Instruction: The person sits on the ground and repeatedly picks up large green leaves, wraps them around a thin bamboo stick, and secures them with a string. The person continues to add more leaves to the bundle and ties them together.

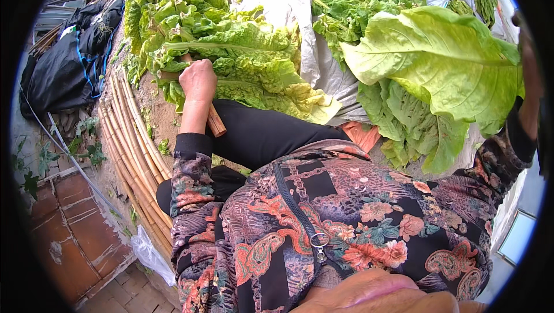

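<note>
In the head view, the person sits with legs in black trousers, wearing a floral zip jacket [346, 220], and works among heaps of large green leaves that look like tobacco. The left hand [198, 80] is closed in a fist around a bamboo stick [214, 120], whose near end juts out below the wrist toward the lap while the far end disappears under a bundle of leaves [231, 53] lying along it; the stick's long axis runs from the lower right up to the upper left, away from the body. The leaf bundle lies just above and to the right of that fist, touching it, with its ribs running roughly crosswise to the stick. The right hand [528, 53] sits at the far right rim of the picture, raised, and holds up a single broad, pale green leaf [438, 59] that spreads leftward from it; the fingers are too close to the dark edge to tell how tightly they close, though the leaf clearly hangs from that side. This loose leaf is well apart from the stick, with grey plastic sheeting [323, 65] and more leaves [358, 7] between them. To the person's left a stack of long bamboo poles [130, 145] curves along the ground, beside a dark bag [63, 65] and reddish tiles [75, 232].
</note>
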`<state>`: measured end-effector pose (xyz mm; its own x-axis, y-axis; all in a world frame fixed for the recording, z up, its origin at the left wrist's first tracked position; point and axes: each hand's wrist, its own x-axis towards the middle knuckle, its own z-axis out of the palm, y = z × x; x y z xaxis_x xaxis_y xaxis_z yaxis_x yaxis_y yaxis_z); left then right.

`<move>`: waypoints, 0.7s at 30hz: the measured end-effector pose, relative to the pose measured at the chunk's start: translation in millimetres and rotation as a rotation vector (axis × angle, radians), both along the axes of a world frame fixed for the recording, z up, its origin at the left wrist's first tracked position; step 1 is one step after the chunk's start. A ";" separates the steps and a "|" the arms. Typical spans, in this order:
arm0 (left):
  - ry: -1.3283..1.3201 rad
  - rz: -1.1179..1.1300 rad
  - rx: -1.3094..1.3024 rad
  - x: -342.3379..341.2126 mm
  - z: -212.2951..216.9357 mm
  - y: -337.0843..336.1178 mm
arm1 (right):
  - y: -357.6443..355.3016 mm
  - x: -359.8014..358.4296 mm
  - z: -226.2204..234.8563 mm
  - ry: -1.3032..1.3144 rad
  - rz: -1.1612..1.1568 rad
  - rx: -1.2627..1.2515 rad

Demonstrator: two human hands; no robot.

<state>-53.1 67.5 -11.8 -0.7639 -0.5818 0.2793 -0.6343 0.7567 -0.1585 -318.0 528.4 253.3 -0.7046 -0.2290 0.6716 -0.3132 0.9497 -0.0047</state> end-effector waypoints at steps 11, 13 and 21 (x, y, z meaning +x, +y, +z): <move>0.031 0.056 -0.050 14.2 -4.7 -8.1 | -15.3 -77.5 -53.5 -0.080 0.559 -0.328; 0.041 0.054 -0.041 15.5 -0.5 -6.2 | -14.6 -49.2 -49.2 -0.416 0.749 -0.705; 0.085 -0.032 -0.028 -3.2 -0.8 -1.9 | 70.7 -60.5 -63.9 -0.246 0.484 -1.110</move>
